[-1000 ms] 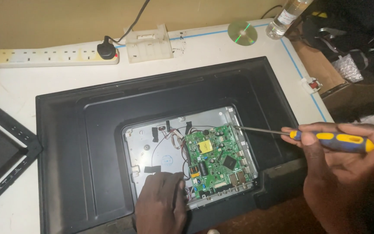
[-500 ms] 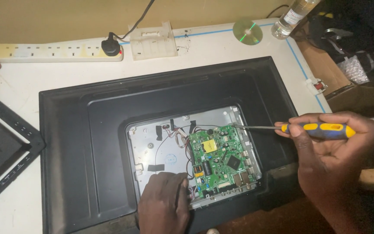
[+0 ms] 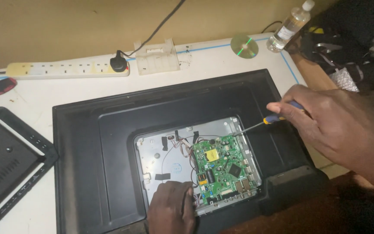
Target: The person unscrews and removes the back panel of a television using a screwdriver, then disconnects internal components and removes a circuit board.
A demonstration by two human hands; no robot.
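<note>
Green circuit board [image 3: 222, 170] in the opened TV back [image 3: 109, 143]: right hand [image 3: 338, 125] clamps screwdriver [image 3: 260, 122], tip at board's top-right corner (unscrewing step, likely); left hand [image 3: 171, 210] lies flat, bracing the board's lower-left edge. Next: seat tip squarely.

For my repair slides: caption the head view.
Right hand aims a screwdriver at the green circuit board inside an opened television back; left hand rests below.

1. The screwdriver [image 3: 270, 120] has a yellow and blue handle and a thin metal shaft. It lies slanted at the right of the frame, with the tip low and to the left, at the upper right corner of the board.
2. The green circuit board [image 3: 222, 167] lies flat inside the open back of the black television [image 3: 96, 151], lower centre of the frame.
</note>
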